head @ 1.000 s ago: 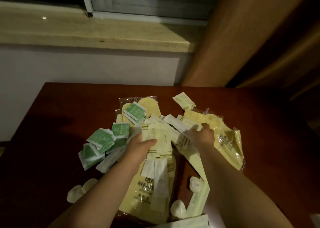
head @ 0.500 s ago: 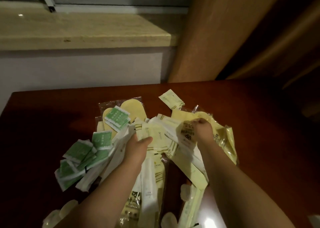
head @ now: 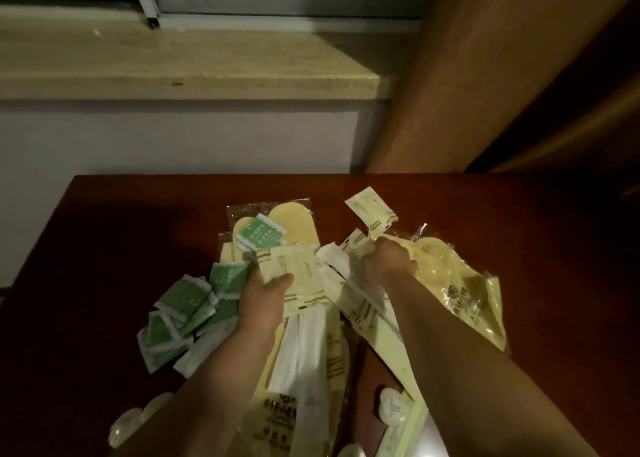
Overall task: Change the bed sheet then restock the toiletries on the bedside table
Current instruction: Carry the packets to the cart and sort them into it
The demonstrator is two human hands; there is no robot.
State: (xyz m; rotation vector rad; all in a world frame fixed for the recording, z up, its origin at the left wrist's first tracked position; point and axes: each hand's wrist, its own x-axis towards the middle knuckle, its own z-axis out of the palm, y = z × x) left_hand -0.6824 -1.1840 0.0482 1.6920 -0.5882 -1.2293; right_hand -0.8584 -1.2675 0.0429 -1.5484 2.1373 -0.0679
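Two hands are seen over the bedside table (head: 121, 234): pale sachets (head: 304, 276) are gripped by the left hand (head: 265, 295); at 1 o'clock, one packet (head: 358, 245) is pinched by the right hand (head: 388, 260). Green sachets (head: 183, 314) lie at 9 o'clock.
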